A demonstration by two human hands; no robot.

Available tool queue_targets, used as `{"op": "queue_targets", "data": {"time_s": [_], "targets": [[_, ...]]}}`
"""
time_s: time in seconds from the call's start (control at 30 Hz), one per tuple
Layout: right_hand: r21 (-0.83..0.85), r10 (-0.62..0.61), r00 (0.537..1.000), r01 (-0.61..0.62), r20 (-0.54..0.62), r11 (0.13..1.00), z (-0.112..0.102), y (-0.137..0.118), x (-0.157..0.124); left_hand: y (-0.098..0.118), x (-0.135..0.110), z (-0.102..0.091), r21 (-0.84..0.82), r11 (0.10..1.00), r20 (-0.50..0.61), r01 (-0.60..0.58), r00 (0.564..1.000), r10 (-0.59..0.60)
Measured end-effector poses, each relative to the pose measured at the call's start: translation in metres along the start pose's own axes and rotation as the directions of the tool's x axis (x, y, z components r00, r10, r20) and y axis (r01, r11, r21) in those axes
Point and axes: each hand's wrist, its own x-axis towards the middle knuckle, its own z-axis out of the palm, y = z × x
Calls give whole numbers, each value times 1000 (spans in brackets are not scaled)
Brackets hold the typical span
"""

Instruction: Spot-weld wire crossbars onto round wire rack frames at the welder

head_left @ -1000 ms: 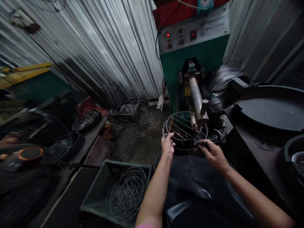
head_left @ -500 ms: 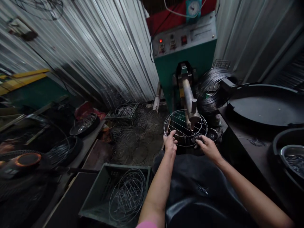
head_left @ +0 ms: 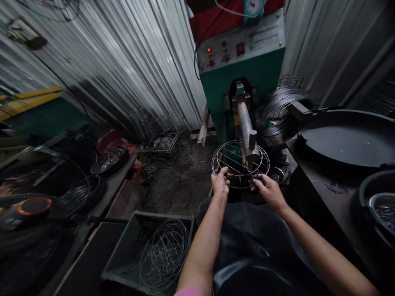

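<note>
A round wire rack (head_left: pixel 228 158) lies flat under the metal arm (head_left: pixel 246 129) of a green machine (head_left: pixel 243 78). My left hand (head_left: pixel 220 183) grips the rack's near left rim with curled fingers. My right hand (head_left: pixel 268 189) pinches the near right rim, close below the arm's tip. A dark apron covers my lap below both forearms.
A green crate (head_left: pixel 123 250) with several wire rings sits at my lower left. Loose wire racks litter the floor (head_left: pixel 173 181) by the corrugated wall. A coil of dark wire (head_left: pixel 277 115) and a large black pan (head_left: pixel 348 137) stand on the right bench.
Both hands have drawn closer together on the rack's near rim, and the rack has shifted slightly under the machine arm. The view has moved a little.
</note>
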Motion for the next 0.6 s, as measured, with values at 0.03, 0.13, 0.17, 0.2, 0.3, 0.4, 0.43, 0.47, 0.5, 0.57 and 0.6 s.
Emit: {"op": "queue_targets", "data": {"time_s": [0.03,0.13,0.17,0.2,0.3,0.4,0.43,0.47,0.5,0.57,0.6], "targets": [[-2,2,1000,-2,-1,1000,0,0,0,0,0,1,4,1000,2,6,1000,-6],[-30,-1,1000,1,1,1000,-1,0,2,1,1,3,4,1000,9,23,1000,-23],[-39,-3,1000,3,3,999,-2,0,3,2,1,4,4,1000,7,29,1000,-29],[-43,-5,1000,5,2,999,-2,1,4,2,2,4,1,999,3,34,999,-34],[-36,-13,1000,13,0,999,-1,2,5,1,4,3,-7,999,-7,40,999,-40],[-28,-9,1000,9,-1,1000,0,1,6,-1,6,1,-11,1000,8,28,1000,-28],[-26,-6,1000,6,-3,1000,1,1,6,-1,6,0,-13,1000,15,22,1000,-22],[-26,-5,1000,5,-7,1000,1,1,6,-2,7,-1,-14,1000,21,18,1000,-18],[-27,-8,1000,8,-12,1000,1,0,6,-3,7,-1,-15,1000,24,15,1000,-15],[-31,-20,1000,19,-17,999,2,0,6,-3,7,-2,-15,1000,25,15,1000,-14],[-35,-25,1000,24,-20,999,2,0,6,-3,6,-2,-14,1000,22,16,1000,-16]]}}
